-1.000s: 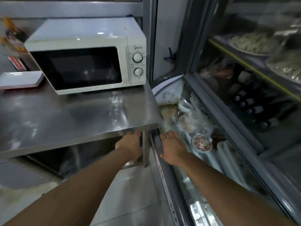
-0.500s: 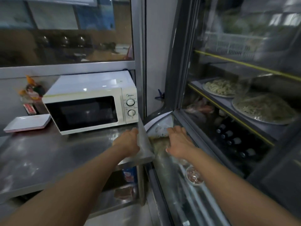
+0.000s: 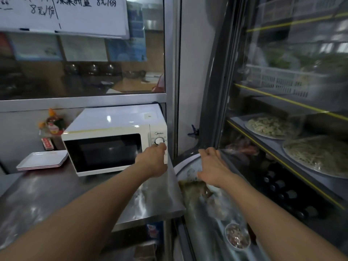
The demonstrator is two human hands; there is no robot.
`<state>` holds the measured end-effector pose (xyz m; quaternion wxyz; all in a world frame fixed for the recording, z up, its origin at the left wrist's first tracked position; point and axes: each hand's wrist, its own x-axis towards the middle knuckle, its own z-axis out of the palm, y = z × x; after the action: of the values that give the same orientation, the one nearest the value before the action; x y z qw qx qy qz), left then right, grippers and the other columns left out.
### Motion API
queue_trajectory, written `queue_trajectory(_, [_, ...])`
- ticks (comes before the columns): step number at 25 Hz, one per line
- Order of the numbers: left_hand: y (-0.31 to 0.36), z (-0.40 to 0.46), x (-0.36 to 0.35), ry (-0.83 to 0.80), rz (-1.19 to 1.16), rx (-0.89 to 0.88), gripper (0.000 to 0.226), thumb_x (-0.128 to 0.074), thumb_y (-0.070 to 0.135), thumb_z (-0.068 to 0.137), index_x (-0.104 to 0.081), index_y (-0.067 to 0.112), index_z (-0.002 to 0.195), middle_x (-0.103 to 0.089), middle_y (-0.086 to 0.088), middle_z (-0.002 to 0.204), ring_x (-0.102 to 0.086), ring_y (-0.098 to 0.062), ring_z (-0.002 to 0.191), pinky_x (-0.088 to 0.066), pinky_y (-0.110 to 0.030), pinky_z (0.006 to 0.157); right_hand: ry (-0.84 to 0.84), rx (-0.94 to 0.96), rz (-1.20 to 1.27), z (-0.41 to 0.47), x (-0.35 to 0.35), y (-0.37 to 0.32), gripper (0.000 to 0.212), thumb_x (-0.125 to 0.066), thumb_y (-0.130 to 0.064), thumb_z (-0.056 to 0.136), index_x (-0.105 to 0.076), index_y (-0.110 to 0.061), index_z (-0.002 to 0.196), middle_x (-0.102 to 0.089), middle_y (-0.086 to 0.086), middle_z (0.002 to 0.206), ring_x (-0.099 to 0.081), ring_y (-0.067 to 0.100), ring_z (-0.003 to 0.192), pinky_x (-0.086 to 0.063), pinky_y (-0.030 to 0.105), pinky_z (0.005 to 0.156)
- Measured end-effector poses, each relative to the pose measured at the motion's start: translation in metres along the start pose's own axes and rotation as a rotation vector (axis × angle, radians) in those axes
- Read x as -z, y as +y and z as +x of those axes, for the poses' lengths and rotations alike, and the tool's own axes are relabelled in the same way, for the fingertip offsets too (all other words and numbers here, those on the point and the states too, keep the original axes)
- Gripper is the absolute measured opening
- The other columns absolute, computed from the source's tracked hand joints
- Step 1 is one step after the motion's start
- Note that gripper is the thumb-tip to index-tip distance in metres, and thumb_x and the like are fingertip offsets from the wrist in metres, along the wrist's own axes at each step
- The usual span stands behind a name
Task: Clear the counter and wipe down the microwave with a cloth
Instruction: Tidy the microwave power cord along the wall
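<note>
Stainless steel counter [image 3: 56, 194] fills the lower left, backed by a glazed partition with a handwritten whiteboard [image 3: 75, 14] hung above it. On the counter's far right corner sits the white microwave [image 3: 113, 140], its door closed and its control panel facing the person, likely parked there to sit close to the wall behind it. Left of it lies a short stack of white rectangular plates [image 3: 42, 160], and behind those some sauce bottles [image 3: 53, 125] stand against the back panel; these appear to be what clearing the counter would mean. No cloth shows anywhere, so wiping looks not yet begun.

The left hand [image 3: 152, 161] reaches to the microwave's lower right front corner, just under the upper dial [image 3: 159, 141], fingers curled against the panel; whether it grips the casing or only touches it I cannot tell. The right hand [image 3: 212, 166] reaches over the gap toward the curved glass of the refrigerated display case [image 3: 244, 91], fingers loosely bent at the glass edge and holding nothing visible. Inside the case, plates of noodles [image 3: 320, 157] sit on the shelf, with bottles beneath.
</note>
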<state>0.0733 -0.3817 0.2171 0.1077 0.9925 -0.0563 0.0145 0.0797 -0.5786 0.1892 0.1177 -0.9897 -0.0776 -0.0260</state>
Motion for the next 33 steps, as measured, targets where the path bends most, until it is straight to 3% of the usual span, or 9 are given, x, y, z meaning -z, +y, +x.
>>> queue_trajectory(18, [-0.12,0.228,0.042,0.037,-0.034,-0.108,0.058,-0.063,0.031,0.085,-0.037,0.018,0.135,-0.049,-0.009,0.132,-0.048,-0.028,0.121,-0.043,-0.045,0.099,0.114,-0.18,0.086,0.213,-0.017,-0.053,0.068,-0.064,-0.031,0.085,-0.027,-0.016,0.141,-0.028,0.01,0.142,-0.027,0.029,0.13,-0.036,0.042,0.106])
queue_trajectory(33, [-0.11,0.408,0.022,0.069,-0.042,-0.032,0.054,-0.064,0.028,0.085,-0.041,0.018,0.133,-0.05,-0.006,0.134,-0.049,-0.025,0.122,-0.044,-0.044,0.099,0.135,-0.075,0.289,0.413,-0.061,0.014,0.058,-0.062,-0.032,0.088,-0.034,-0.012,0.135,-0.04,0.013,0.133,-0.038,0.029,0.124,-0.038,0.04,0.104])
